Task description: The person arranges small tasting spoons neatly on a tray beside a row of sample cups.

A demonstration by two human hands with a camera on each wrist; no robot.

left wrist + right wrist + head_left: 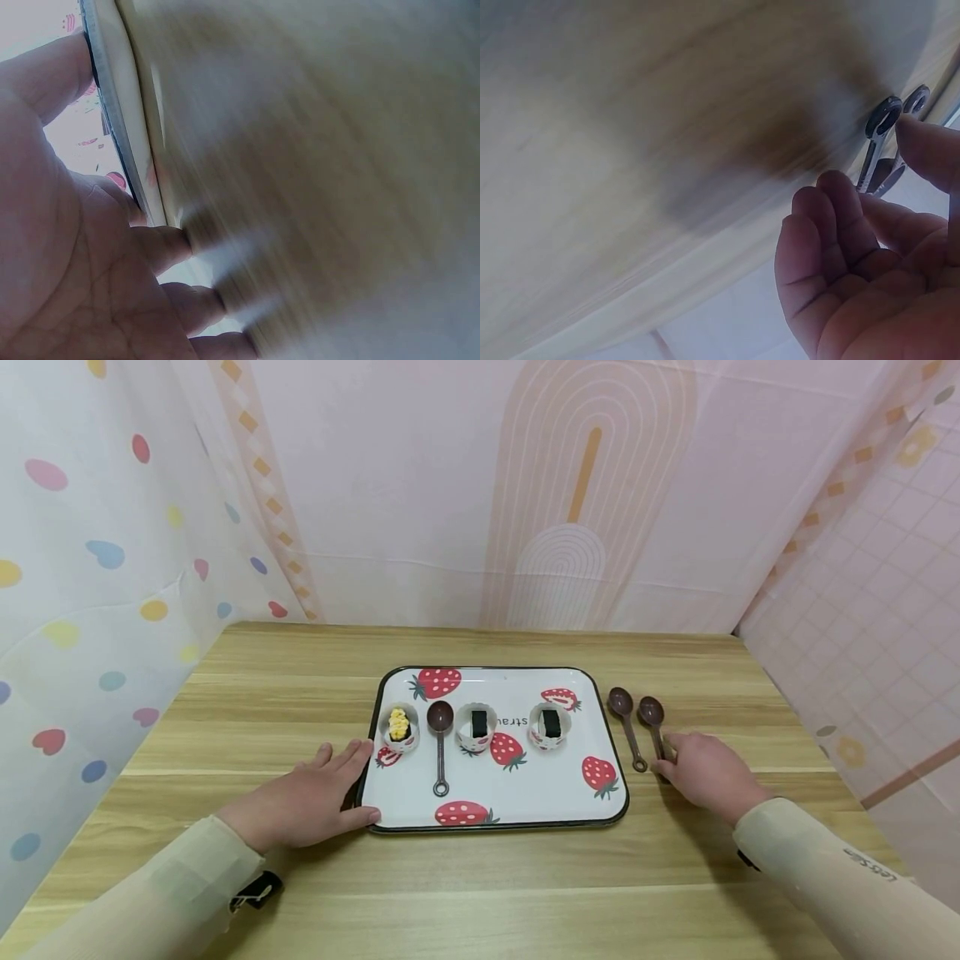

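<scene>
My left hand [311,802] rests at the left edge of the white tray [555,797], fingers spread along the side and thumb on the rim. In the left wrist view, the thumb [56,75] lies over the dark rim. At the right, my right hand [708,777] pinches the handle end of a brown measuring spoon [651,711] lying on the table. Its ring end [885,116] shows beside the thumb in the right wrist view. A second brown measuring spoon [621,702] lies between it and the tray.
The strawberry-printed tray holds a cup with yellow-topped sushi [399,724], another brown measuring spoon [440,717], and two cups with black-wrapped sushi [479,723], the other farther right [551,724]. Patterned curtains [390,510] enclose the wooden table [465,893] at the back and sides.
</scene>
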